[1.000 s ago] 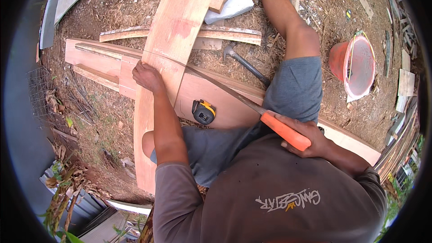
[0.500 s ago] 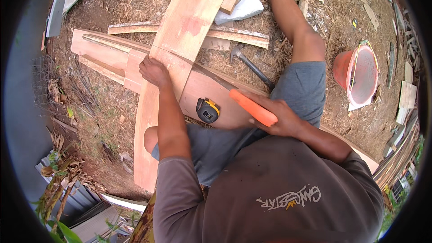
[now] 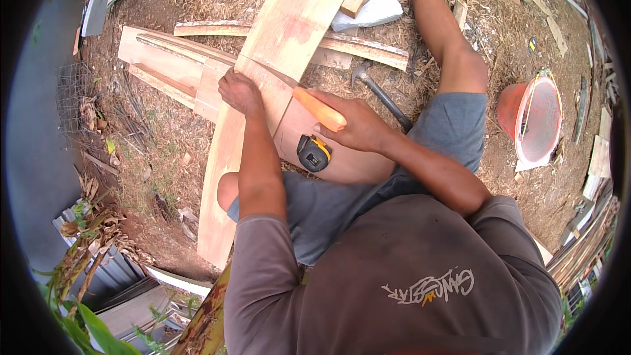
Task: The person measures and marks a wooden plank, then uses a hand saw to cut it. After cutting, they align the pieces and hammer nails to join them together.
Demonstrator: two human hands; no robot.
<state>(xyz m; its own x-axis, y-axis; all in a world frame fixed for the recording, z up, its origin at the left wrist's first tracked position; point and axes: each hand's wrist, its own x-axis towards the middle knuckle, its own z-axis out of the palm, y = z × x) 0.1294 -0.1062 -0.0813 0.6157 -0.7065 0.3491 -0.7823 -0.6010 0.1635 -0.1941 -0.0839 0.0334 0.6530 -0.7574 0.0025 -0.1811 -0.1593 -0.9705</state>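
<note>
A long, wide plywood plank (image 3: 292,23) lies slanting across another board (image 3: 358,158). My left hand (image 3: 240,92) presses on the plank with its fingers curled at the left edge, just below a thin crosswise line. My right hand (image 3: 358,123) is wrapped round the orange handle of a handsaw (image 3: 320,109). The saw's blade runs across the plank toward my left hand, and much of it is hard to make out. Below the handle, a black and yellow tape measure (image 3: 313,153) rests on the lower board.
A hammer (image 3: 381,97) lies by my bent right leg. To the right stands an orange-red bucket (image 3: 529,118), tilted toward the view. Curved wood strips (image 3: 365,49) and a white block (image 3: 371,10) lie beyond the plank. Scrap boards (image 3: 599,156) line the right side.
My right hand has pushed the saw up and to the left, bringing its handle close to the plank's edge. My left hand stays on the plank. The view has shifted slightly.
</note>
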